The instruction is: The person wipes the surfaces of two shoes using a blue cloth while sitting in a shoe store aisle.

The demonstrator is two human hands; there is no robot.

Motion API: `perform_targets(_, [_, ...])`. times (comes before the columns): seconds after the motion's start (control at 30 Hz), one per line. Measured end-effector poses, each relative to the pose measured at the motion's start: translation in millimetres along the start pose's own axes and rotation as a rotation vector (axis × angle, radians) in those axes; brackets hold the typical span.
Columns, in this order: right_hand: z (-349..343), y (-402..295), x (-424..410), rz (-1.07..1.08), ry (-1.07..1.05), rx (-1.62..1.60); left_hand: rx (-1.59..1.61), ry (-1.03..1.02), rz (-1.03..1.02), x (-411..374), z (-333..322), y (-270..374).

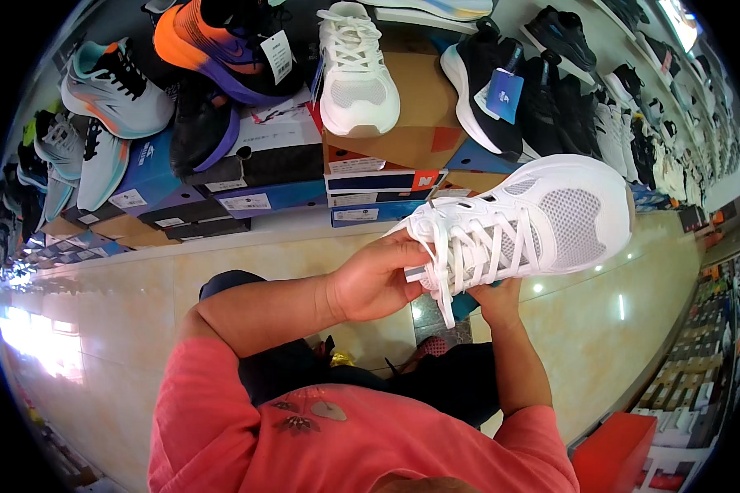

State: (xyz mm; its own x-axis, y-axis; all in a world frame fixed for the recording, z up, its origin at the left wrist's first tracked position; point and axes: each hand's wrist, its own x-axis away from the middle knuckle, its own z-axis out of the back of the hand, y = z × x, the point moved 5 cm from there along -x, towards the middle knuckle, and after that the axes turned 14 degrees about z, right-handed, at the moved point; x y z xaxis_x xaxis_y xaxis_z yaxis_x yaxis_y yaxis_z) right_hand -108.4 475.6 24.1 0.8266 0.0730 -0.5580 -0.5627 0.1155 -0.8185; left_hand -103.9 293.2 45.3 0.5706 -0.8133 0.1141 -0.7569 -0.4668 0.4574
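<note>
A white lace-up sneaker (505, 228) with grey mesh at the toe is held up before me, its toe pointing right. My left hand (379, 274) grips it at the collar and tongue, thumb on top. White lace ends hang loose beside the fingers. Under the shoe is my right hand (496, 302), its fingers mostly hidden by the sole. A teal piece, apparently cloth (464, 305), shows between that hand and the shoe. A similar white sneaker (359, 74) stands ahead on a brown shoe box (419, 80).
Stacked shoe boxes (271, 200) line the low shelf ahead. Tagged shoes stand on them, including an orange and purple sneaker (222, 43) and a black sneaker (484, 92). More shoes fill the wall rack (672, 80) at right. A red box (613, 453) is at lower right, on my right side.
</note>
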Motion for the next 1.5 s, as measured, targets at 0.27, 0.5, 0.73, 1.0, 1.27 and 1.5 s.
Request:
perform_targets(0.27, [20,23,14,0.051,-0.102,0.414,-0.755,0.121,-0.037,27,-13,38])
perform_targets(0.5, [34,33,21,0.248,-0.107,0.557,-0.13,0.609,-0.225,16,57,107])
perform_targets(0.73, [18,12,14,0.381,-0.318,0.67,-0.052,0.528,-0.431,-11,50,134])
perform_targets(1.0, [16,-4,4,0.276,-0.342,0.643,0.0,0.627,-0.525,-2,56,122])
perform_targets(1.27, [12,12,13,-0.185,-0.11,-0.156,-0.171,0.697,-0.593,70,38,91])
perform_targets(1.5, [-62,7,-6,-0.42,-0.307,-0.432,-0.379,0.548,-0.936,120,17,99])
